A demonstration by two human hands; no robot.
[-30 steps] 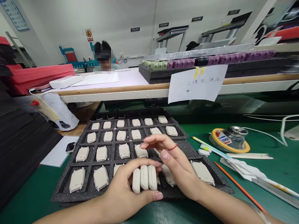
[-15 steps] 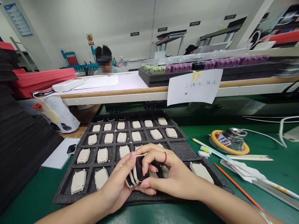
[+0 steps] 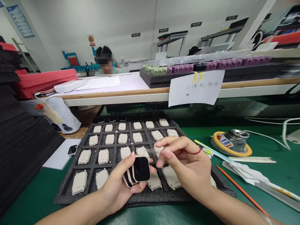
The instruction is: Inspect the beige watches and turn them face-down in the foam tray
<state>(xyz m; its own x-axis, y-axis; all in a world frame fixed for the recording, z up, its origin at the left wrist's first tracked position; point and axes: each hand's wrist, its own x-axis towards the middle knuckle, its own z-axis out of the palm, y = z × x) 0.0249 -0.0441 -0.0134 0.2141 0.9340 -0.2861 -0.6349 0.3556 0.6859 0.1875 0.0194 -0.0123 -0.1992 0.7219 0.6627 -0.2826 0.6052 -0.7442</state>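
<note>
My left hand (image 3: 122, 184) is closed round a small stack of beige watch bodies (image 3: 138, 171); the front one shows its black screen toward me. My right hand (image 3: 187, 165) hovers just right of the stack, thumb and forefinger pinched on a thin clear film (image 3: 157, 151) that I can barely make out. Both hands are above the near edge of a dark foam tray (image 3: 70, 184), whose pockets hold several beige watch bodies lying face down.
A tape roll with a metal weight (image 3: 231, 142), pens, an orange pencil (image 3: 239, 187) and white strips lie on the green mat at right. Black foam sheets (image 3: 21, 140) are stacked at left. A paper note (image 3: 195, 87) hangs from the shelf ahead; another person sits beyond it.
My left hand turned the stack so the black screen faces me. My right hand left the stack and rose to the right, pinching a clear film.
</note>
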